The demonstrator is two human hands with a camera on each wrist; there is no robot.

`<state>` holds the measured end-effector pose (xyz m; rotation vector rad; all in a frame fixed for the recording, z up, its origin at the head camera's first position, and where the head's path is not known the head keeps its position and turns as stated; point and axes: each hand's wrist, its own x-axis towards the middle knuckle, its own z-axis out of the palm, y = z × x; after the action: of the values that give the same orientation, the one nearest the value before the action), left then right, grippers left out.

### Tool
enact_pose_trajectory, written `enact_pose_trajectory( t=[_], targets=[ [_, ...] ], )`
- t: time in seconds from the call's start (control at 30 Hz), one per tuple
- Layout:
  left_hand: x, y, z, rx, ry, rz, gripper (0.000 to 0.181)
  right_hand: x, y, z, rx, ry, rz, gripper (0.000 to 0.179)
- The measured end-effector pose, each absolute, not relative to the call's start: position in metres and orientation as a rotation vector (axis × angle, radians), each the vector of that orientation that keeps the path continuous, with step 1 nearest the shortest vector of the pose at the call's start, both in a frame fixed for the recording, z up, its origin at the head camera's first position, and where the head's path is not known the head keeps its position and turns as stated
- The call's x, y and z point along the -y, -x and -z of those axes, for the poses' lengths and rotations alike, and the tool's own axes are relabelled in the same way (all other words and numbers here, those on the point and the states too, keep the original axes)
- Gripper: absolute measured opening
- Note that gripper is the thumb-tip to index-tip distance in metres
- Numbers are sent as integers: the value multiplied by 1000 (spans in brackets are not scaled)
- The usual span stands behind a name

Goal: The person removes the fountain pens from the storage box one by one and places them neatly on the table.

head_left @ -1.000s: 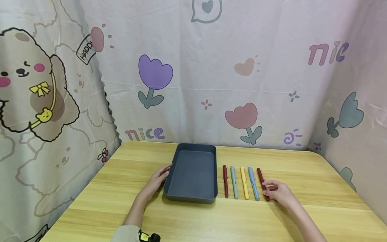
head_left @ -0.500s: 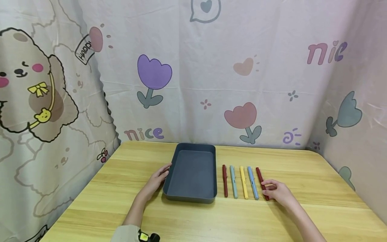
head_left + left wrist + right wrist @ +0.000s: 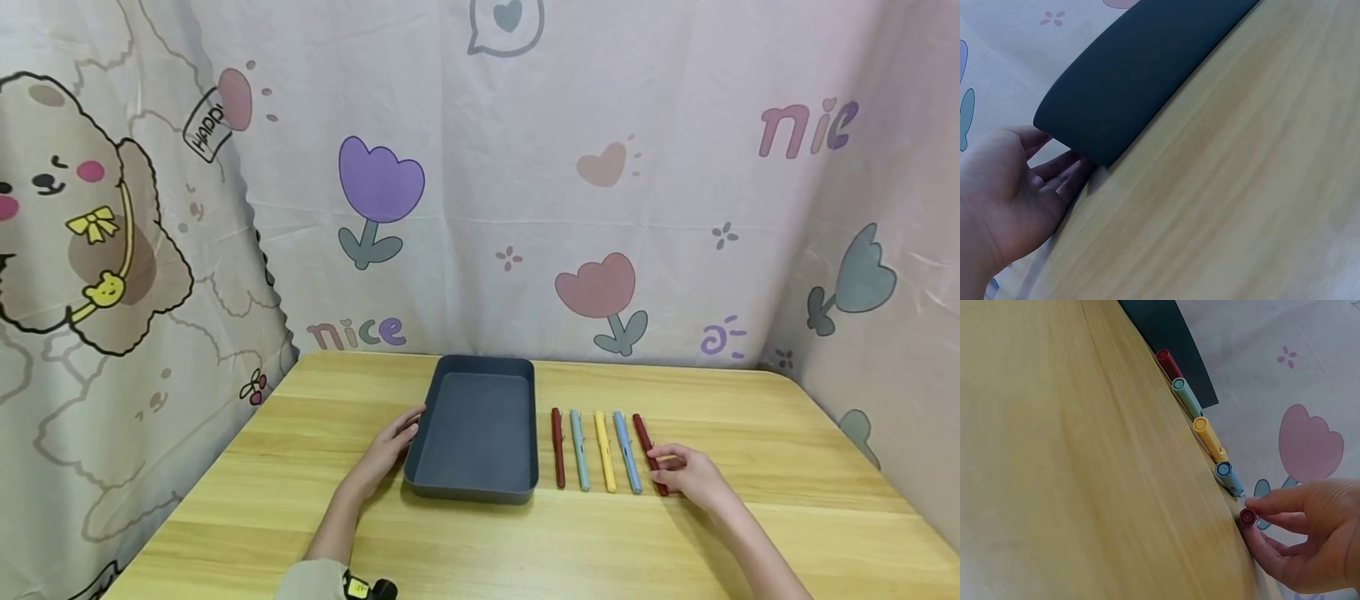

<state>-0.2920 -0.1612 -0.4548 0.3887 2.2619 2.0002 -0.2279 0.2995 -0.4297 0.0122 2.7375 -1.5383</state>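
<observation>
A dark grey rectangular tray [image 3: 477, 433] lies on the wooden table. My left hand [image 3: 386, 450] touches the tray's left wall; in the left wrist view the fingers [image 3: 1063, 172] reach its lower edge, their tips partly hidden. To the right of the tray, several capped pens lie side by side: a dark red pen [image 3: 558, 450], a light green pen [image 3: 580, 450], a yellow pen [image 3: 605, 454], a blue pen [image 3: 627, 454] and a second dark red pen [image 3: 642, 432]. My right hand [image 3: 693, 477] pinches this rightmost pen near its lower end, between thumb and fingers.
The light wooden table [image 3: 480, 550] runs back to a patterned cloth [image 3: 480, 250] that hangs behind it and along both sides. A black device with a yellow label [image 3: 358, 588] sits on the left wrist.
Both hands, the tray and the pens hold their places. Only a slight shift of the whole head view shows.
</observation>
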Motion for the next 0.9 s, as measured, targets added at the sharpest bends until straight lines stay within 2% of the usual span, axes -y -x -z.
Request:
enact_pose_trajectory(
  t=[0.9],
  targets=[
    [160,291,453,-2251,-381,-2014,45,-300,228,426,-2790,14,1437,30]
  ],
)
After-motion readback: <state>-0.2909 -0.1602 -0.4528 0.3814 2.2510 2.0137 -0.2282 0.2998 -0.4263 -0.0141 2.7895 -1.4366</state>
